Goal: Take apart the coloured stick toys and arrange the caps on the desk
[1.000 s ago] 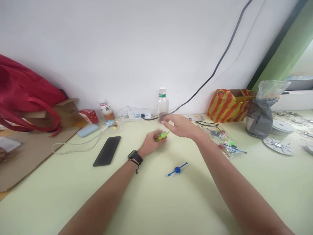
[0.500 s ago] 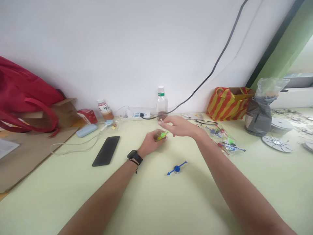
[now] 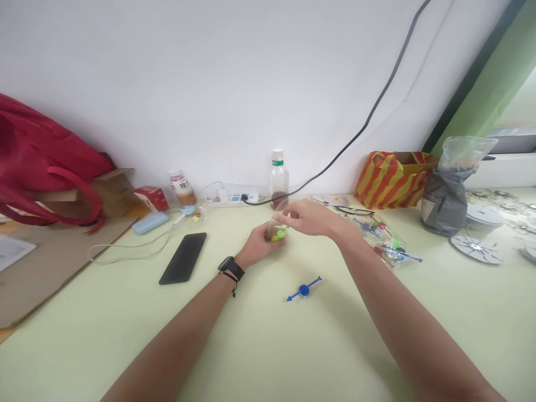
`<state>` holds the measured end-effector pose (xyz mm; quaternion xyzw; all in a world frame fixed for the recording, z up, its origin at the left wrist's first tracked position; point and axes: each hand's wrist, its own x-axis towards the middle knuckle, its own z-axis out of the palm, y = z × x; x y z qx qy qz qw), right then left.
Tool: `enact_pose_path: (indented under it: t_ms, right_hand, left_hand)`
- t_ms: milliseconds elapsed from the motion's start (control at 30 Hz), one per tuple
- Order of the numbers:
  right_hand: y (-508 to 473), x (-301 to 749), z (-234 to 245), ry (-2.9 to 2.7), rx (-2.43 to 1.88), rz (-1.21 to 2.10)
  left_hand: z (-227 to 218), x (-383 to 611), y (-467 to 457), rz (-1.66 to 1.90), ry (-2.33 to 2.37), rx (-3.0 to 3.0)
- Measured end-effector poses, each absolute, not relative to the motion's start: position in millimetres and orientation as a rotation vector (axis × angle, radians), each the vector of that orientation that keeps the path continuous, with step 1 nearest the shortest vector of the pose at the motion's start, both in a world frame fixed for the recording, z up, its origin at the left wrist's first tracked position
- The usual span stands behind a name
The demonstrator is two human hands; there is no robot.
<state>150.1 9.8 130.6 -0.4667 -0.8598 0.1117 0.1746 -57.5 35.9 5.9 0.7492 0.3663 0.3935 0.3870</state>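
Note:
My left hand (image 3: pixel 258 244), with a black watch on its wrist, is closed around a yellow-green plastic spinner arrow (image 3: pixel 278 234). Something see-through shows just above that arrow; I cannot tell its kind. Right over it, my right hand (image 3: pixel 307 216) has thumb and fingers pinched together, close to the left fingertips. What the right fingers grip, if anything, is too small to make out. Nearer to me, a blue spinner arrow (image 3: pixel 304 290) with a round hub lies flat on the table between my forearms.
Clear bags of coloured spinner parts (image 3: pixel 393 248) lie right of my right wrist. A black phone (image 3: pixel 183 258) rests on the left. Behind my hands stand a bottle (image 3: pixel 278 181) and a power strip (image 3: pixel 238 195). A striped bag (image 3: pixel 387 178) and white discs (image 3: pixel 475 248) are farther right.
My right hand has come down slightly toward the left hand, its fingers now closer together. The yellow-green spinner arrow has turned a little in my left hand. The blue one stays put.

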Motion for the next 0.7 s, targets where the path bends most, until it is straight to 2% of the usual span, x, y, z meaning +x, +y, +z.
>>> enact_pose_path:
  t_ms: [233,567,633,700]
  right_hand:
    - [6.5,144.7,136.7,-2.175,-1.201,0.210]
    - [-11.4,131.3,147.9,-2.026,-1.035,0.155]
    - [-15.8,132.5,150.6,-2.200,-1.023,0.293]
    - [-18.6,134.0,148.7,-2.531,-1.022,0.595]
  left_hand:
    - [12.1,-57.3,36.4,1.005,0.872,1.862]
    - [13.6,-75.4,49.8,1.036,0.815,1.225]
    - [14.5,-74.9,50.0,1.078,0.812,1.203]
    - [15.9,-73.5,48.5,1.115,0.840,1.218]
